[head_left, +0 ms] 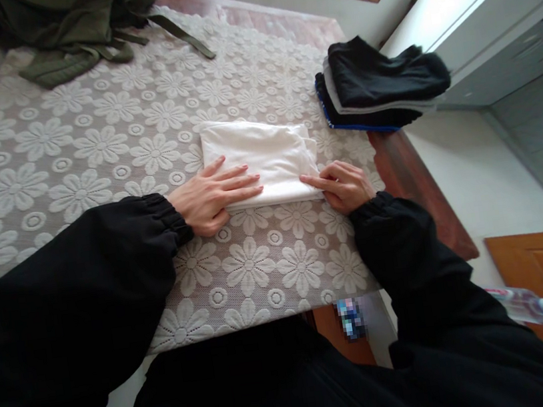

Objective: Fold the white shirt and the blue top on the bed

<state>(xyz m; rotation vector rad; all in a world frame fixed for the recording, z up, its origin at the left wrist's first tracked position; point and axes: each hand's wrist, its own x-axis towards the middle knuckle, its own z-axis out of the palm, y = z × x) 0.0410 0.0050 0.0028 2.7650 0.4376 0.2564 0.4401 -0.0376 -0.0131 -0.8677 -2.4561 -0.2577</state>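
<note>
A folded white garment [259, 154] lies as a flat rectangle on the lace tablecloth [250, 264]. I cannot tell what kind of garment it is. My left hand [210, 197] rests palm down on its left part, fingers stretched out and a little apart. At the near right corner, my right hand [347, 185] has its index finger laid on the fabric and its other fingers curled in. The corner sits between that finger and the thumb side, which is partly hidden. Small creases and uneven layers show along the garment's right edge.
A stack of folded dark and grey clothes [385, 76] stands at the table's far right corner. A green backpack [75, 29] with loose straps lies at the back left. Bare reddish wood [426, 188] shows on the right. A clear bottle [528, 305] is beyond my right sleeve.
</note>
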